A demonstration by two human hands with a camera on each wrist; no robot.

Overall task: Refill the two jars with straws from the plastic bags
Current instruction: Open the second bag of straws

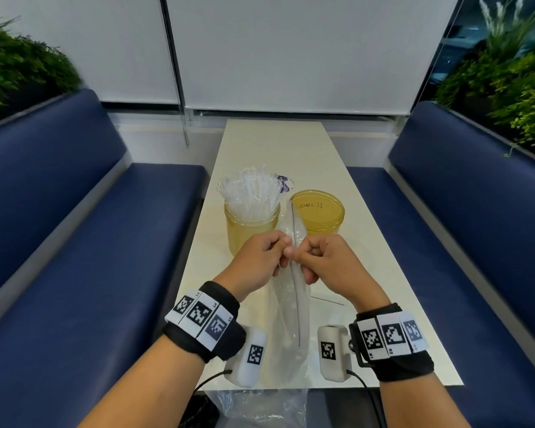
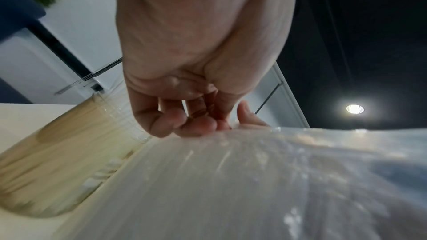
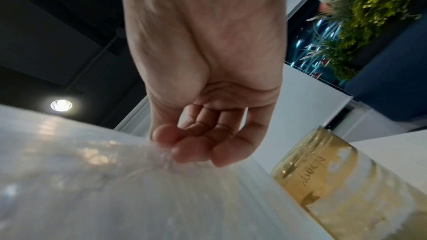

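Observation:
A clear zip-top plastic bag (image 1: pixel 292 307) is held upright over the table, its sealed edge running between my hands. My left hand (image 1: pixel 264 257) pinches the bag's left lip and my right hand (image 1: pixel 317 257) pinches the right lip; both have curled fingers. The wrist views show the bag (image 2: pixel 254 180) (image 3: pixel 104 189) pulled taut under the left hand (image 2: pixel 196 123) and the right hand (image 3: pixel 196 145). Behind the hands stand two yellow-tinted jars: the left jar (image 1: pixel 250 225) (image 2: pixel 57 152) holds a bunch of clear wrapped straws (image 1: pixel 254 189); the right jar (image 1: pixel 317 213) (image 3: pixel 346 180) is empty with writing on it.
The narrow cream table (image 1: pixel 275 143) runs away from me between two blue benches (image 1: pixel 59 211) (image 1: pixel 464 211). Another crumpled plastic bag (image 1: pixel 284 182) lies behind the jars. Plants (image 1: pixel 19 66) line both sides. The bag's lower end hangs past the near table edge.

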